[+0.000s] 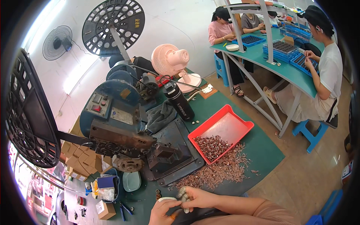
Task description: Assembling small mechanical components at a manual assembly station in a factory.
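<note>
Grip: left hand (163, 213) and right hand (193, 198) together, lower centre, can't tell what's held | loose small pieces (210, 177): right of centre, beside red tray (229, 125) | risk: right forearm (240, 205) brushes pieces, scatters them.

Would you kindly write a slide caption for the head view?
Left hand and right hand close together near a heap of small brownish parts, a red tray and a blue machine.

white lettering (183, 108) marks the black bottle (176, 98), yellow characters (137, 23) the upper black reel (111, 27).
</note>
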Motion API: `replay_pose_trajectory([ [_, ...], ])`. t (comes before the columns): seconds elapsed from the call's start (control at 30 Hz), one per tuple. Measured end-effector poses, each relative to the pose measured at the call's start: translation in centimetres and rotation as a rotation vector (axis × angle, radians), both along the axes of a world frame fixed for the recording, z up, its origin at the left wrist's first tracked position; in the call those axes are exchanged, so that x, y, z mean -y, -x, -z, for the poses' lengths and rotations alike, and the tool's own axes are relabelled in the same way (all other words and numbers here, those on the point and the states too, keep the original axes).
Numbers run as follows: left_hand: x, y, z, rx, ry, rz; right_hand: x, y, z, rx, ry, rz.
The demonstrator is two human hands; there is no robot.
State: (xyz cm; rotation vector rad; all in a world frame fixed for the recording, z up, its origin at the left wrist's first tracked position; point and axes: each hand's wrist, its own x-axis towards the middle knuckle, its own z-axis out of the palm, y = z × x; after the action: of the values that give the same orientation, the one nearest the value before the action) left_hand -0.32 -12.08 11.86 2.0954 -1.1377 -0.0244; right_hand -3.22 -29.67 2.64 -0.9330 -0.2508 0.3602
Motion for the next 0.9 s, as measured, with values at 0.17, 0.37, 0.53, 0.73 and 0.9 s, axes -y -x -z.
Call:
replay_pose_trajectory([
  [0.17,0.4,0.0,0.1,0.014,-0.038,0.036,-0.1,-0.2,0.1,-0.014,0.111,-0.014],
  [0.37,0.5,-0.1,0.5,0.135,-0.203,0.068,-0.5,-0.3,0.6,0.028,0.185,0.054],
  [0.53,0.2,-0.6,0.8,0.210,-0.150,0.138,-0.9,-0.4,1.1,0.076,0.247,-0.010],
  [0.73,-1.1,-1.0,1.0,0.126,-0.120,0.108,-0.8,-0.5,1.1,0.032,0.215,-0.035],
  [0.9,-0.9,-0.6,0.9,0.177,-0.088,0.089,-0.8,-0.8,1.3,0.022,0.221,-0.047],
])
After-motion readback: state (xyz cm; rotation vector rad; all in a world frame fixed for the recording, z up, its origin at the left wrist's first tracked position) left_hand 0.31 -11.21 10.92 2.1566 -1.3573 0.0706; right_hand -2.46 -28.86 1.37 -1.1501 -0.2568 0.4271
